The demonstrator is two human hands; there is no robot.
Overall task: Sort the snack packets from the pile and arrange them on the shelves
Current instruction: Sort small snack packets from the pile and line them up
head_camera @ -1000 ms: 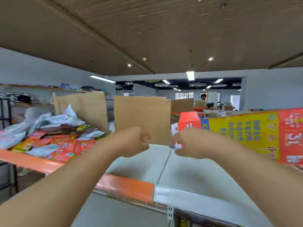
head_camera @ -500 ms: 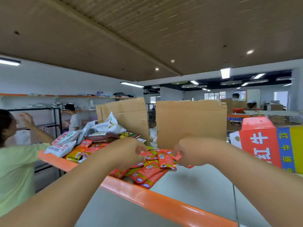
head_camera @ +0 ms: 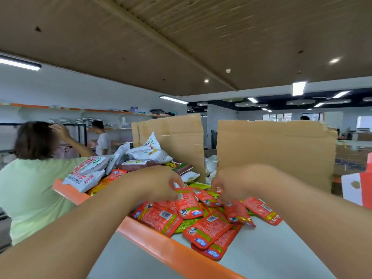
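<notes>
- Left hand (head_camera: 159, 183): curled, pinching a red packet (head_camera: 188, 202)
- Right hand (head_camera: 237, 183): curled over pile (head_camera: 203, 224), grip cannot be told
- Change: both hands now lowered onto pile; picking starts

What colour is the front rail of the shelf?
The rail is orange; the head view shows it best.

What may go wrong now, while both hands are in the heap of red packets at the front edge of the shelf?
1. Several red packets lie across the orange rail; as the left hand and right hand pull packets from the heap, some may slide off the shelf.
2. The white bag at the left also overhangs the rail, near the person in green; a nudge could drop it.
</notes>
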